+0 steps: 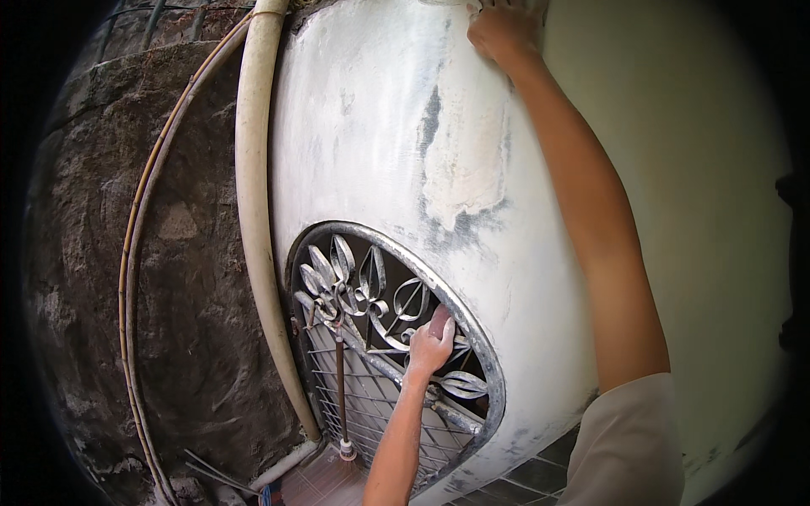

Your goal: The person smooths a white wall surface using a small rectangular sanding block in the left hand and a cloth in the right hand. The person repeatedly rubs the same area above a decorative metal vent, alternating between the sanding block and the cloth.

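Note:
My left hand, dusty white, is closed around a small reddish-brown piece that looks like folded sandpaper. It is at the curved rim of a metal grille with leaf and scroll shapes, set in an arched opening. My right arm stretches up across the pale wall. At the top edge of the picture, my right hand is against the wall with its fingers curled. Its fingertips are partly cut off, so anything in them is hidden. Between the two hands the wall has a rough plaster patch with grey smears.
A thick cream pipe runs down the left side of the wall. Beyond it, a thin bent cane stands before a dark rough wall. A broom with a brown handle is upright in front of the grille, bristles down.

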